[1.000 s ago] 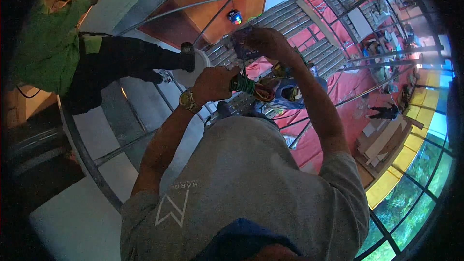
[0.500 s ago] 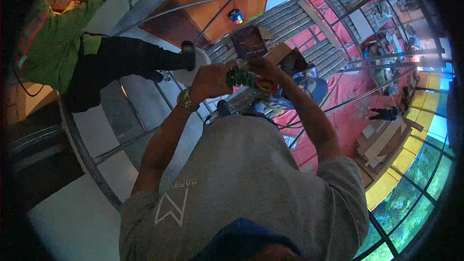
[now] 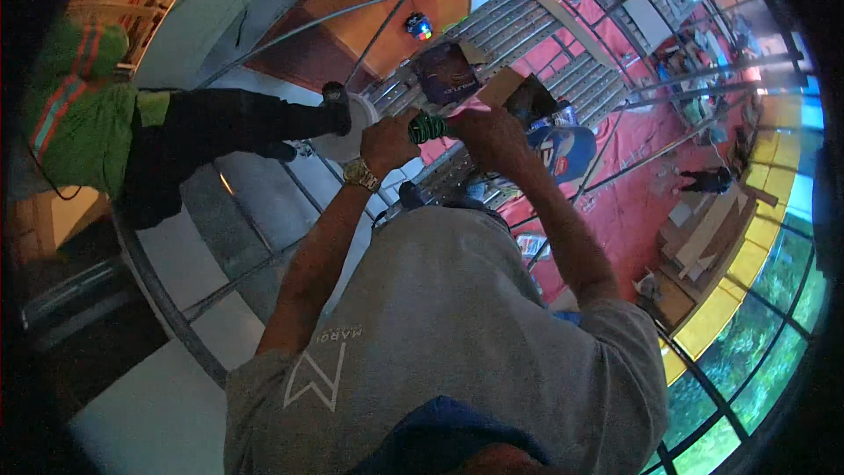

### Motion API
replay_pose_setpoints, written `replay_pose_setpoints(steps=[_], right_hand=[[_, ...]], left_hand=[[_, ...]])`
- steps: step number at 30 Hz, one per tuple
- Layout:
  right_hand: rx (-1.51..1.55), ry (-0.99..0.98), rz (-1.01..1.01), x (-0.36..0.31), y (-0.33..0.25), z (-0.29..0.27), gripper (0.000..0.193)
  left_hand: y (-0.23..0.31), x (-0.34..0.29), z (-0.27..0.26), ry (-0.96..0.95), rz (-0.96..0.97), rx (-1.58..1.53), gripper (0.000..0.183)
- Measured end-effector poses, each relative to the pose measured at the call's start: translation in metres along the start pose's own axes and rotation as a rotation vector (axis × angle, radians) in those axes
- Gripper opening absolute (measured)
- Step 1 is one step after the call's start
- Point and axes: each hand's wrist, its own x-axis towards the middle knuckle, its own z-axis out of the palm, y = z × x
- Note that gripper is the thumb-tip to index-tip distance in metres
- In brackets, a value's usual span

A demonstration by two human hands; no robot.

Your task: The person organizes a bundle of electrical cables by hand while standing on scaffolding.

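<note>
A coil of green wire [image 3: 427, 127] is held up in front of my chest, between my two hands. My left hand [image 3: 388, 148], with a metal watch at its wrist, has its fingers closed round the coil's left end. At the other end my right hand [image 3: 489, 138] is curled, its fingers closed against the coil. The right hand's fingertips are partly hidden by its own back. Just beyond the right hand is a blue bucket [image 3: 576, 155] with a printed label.
Metal scaffold planks [image 3: 497, 32] carry a dark printed box [image 3: 446, 73] and an open cardboard box [image 3: 503, 88]. A small coloured light [image 3: 418, 26] hangs beyond. At left, a person in green [image 3: 83, 110] has a foot on a pale round bucket [image 3: 359, 116]. Scaffold bars [image 3: 167, 299] surround me; red floor [image 3: 607, 246] lies below.
My hands have shifted slightly, and the right hand has turned so its back shows more. The orange strands seen by the right hand are hidden now. The person in green has lowered an arm.
</note>
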Motion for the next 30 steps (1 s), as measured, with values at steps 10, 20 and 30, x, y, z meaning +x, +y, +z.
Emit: replay_pose_setpoints(steps=[10,20,30], right_hand=[[0.346,0.063,-0.158,0.033,0.106,0.110,0.020],[0.971,-0.005,0.190,-0.023,0.017,0.141,0.031],[-0.077,-0.037,0.032,0.000,-0.008,0.023,0.035]], left_hand=[[0.004,-0.020,-0.021,-0.147,0.232,-0.251,0.069],[-0.039,-0.010,0.010,0.212,0.033,-0.614,0.074],[-0.024,-0.011,0.040,0.109,-0.150,-0.392,0.064]])
